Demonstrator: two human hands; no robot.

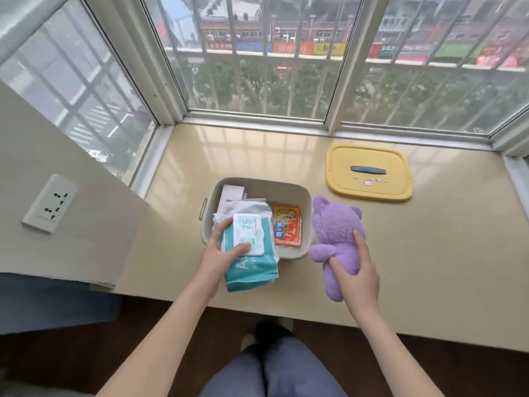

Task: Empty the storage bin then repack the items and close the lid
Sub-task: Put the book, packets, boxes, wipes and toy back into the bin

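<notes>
Bin (286, 193) is sitting open on the window ledge (257, 150), its yellow lid (369, 156) lying flat well apart at the far right, an orange packet (287, 229) lying inside. Left hand (226, 253) is gripping the teal wipes pack (252, 267) over the bin's near-left corner, while right hand (357, 270) is clutching the purple plush bear (335, 224) just beside the bin's right wall.
</notes>
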